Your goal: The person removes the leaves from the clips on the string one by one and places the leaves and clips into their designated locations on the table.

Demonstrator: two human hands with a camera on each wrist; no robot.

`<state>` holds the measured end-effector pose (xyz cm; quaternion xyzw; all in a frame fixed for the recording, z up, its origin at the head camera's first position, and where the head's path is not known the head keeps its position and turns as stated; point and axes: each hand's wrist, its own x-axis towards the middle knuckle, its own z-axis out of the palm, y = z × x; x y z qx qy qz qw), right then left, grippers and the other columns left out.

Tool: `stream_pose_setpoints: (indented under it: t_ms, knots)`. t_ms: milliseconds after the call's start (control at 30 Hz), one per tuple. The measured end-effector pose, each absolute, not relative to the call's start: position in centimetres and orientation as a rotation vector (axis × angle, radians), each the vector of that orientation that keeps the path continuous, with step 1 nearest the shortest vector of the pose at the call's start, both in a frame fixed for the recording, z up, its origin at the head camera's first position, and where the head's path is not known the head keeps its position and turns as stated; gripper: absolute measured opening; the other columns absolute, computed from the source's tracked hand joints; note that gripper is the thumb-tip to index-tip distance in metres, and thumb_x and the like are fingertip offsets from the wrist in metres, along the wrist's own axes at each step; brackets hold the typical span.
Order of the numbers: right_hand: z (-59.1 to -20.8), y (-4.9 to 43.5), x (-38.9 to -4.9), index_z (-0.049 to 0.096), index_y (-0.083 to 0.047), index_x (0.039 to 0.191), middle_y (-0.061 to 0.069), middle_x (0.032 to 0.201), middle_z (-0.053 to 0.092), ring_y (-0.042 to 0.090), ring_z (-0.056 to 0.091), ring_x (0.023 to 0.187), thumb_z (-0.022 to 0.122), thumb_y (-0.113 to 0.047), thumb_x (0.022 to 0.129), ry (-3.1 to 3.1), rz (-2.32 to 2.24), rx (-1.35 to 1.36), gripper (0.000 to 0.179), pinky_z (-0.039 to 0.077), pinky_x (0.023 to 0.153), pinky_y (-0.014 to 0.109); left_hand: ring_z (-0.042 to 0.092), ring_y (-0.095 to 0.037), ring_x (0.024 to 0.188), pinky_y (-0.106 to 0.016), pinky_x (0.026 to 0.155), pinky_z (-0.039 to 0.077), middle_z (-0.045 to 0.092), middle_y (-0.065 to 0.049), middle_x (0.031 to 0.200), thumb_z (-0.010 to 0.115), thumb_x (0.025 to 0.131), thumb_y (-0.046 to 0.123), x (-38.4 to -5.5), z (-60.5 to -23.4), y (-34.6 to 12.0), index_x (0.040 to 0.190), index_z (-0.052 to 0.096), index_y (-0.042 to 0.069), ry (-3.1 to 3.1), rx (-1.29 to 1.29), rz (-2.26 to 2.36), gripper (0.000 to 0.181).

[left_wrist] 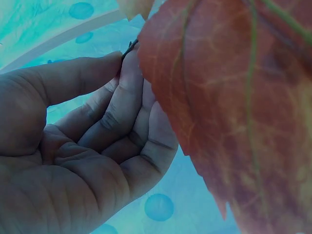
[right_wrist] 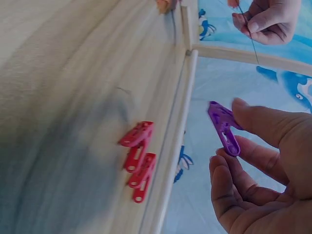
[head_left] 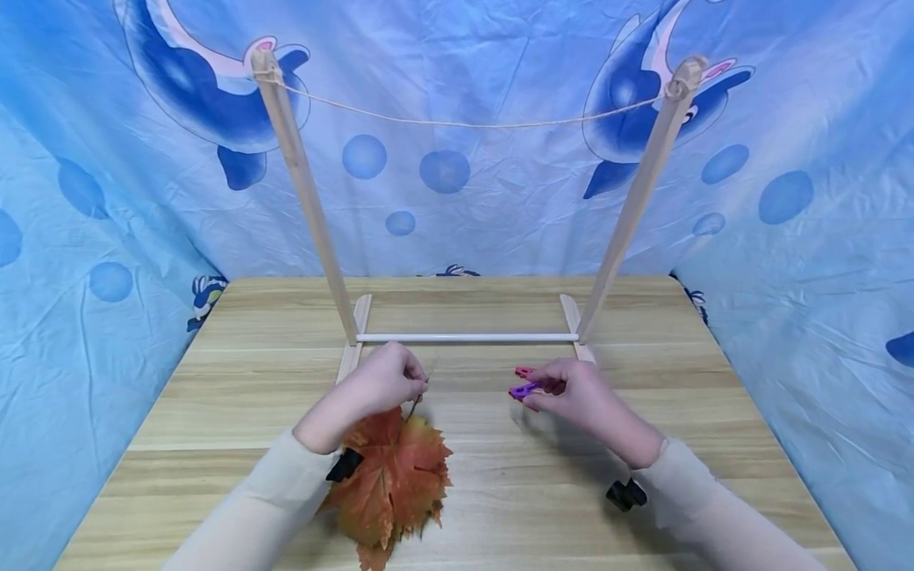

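Observation:
In the head view my left hand (head_left: 385, 379) pinches the thin dark stem of orange-red artificial maple leaves (head_left: 391, 480) between thumb and fingertips. The leaves hang below that hand, over the front left of the table; up close in the left wrist view, one leaf (left_wrist: 234, 112) covers the right side. My right hand (head_left: 577, 390) holds a purple clothespin (right_wrist: 224, 129) between thumb and fingers, raised above the table. Beneath it, two red clothespins (right_wrist: 140, 165) lie close together on the wood; the right hand partly hides them in the head view.
Two wooden posts (head_left: 303, 190) stand at the back, with a sagging string (head_left: 457, 124) tied between their tops. A white rod (head_left: 464, 338) joins their feet low on the wooden table (head_left: 485, 492). Blue dolphin-printed cloth (head_left: 485, 222) surrounds the table.

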<state>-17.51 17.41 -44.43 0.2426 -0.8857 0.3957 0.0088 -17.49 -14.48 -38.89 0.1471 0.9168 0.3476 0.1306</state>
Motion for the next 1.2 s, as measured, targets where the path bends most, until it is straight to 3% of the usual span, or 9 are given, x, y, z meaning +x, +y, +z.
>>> stream_pose_setpoints:
  t_ms: [300, 633, 833, 1067, 1200]
  knots:
    - [-46.6, 16.8, -16.7, 0.077, -0.005, 0.096, -0.005, 0.083, 0.064, 0.01, 0.058, 0.073, 0.084, -0.007, 0.084, -2.867, 1.099, 0.797, 0.013, 0.053, 0.065, 0.028, 0.045, -0.009, 0.052, -0.025, 0.05, 0.037, 0.064, 0.003, 0.061, 0.068, 0.092, 0.001, -17.8, -39.9, -13.5, 0.066, 0.072, 0.01, 2.613, 0.454, 0.914, 0.028]
    - [-48.3, 16.0, -16.0, 0.076, -0.01, 0.09, -0.006, 0.083, 0.068, 0.007, 0.061, 0.073, 0.087, -0.013, 0.082, -2.93, 0.97, 0.683, 0.014, 0.054, 0.069, 0.029, 0.049, -0.009, 0.053, -0.023, 0.05, 0.04, 0.059, 0.005, 0.06, 0.069, 0.087, -0.005, -18.0, -42.3, -13.2, 0.066, 0.071, 0.002, 2.633, 0.438, 0.861, 0.022]
    - [-48.8, 15.9, -15.7, 0.073, -0.01, 0.087, -0.005, 0.081, 0.063, 0.011, 0.057, 0.072, 0.089, -0.016, 0.08, -2.982, 0.875, 0.655, 0.019, 0.05, 0.067, 0.032, 0.039, -0.008, 0.045, -0.023, 0.045, 0.032, 0.046, 0.009, 0.045, 0.067, 0.084, -0.008, -18.4, -43.6, -13.1, 0.051, 0.06, 0.006, 2.63, 0.416, 0.861, 0.037]
    - [-49.0, 15.7, -15.5, 0.072, -0.009, 0.087, -0.004, 0.079, 0.058, 0.012, 0.05, 0.07, 0.09, -0.016, 0.079, -3.001, 0.82, 0.645, 0.021, 0.047, 0.065, 0.034, 0.049, -0.009, 0.049, -0.023, 0.048, 0.04, 0.053, 0.009, 0.049, 0.073, 0.082, -0.005, -18.3, -44.6, -12.9, 0.057, 0.067, 0.004, 2.651, 0.41, 0.867, 0.027]
    - [-49.2, 15.7, -15.5, 0.072, -0.009, 0.086, -0.003, 0.079, 0.057, 0.013, 0.049, 0.07, 0.09, -0.016, 0.079, -3.0, 0.813, 0.625, 0.021, 0.046, 0.065, 0.035, 0.045, -0.009, 0.045, -0.024, 0.045, 0.037, 0.047, 0.01, 0.045, 0.071, 0.081, -0.005, -18.2, -45.3, -12.9, 0.052, 0.063, 0.005, 2.681, 0.427, 0.865, 0.032]
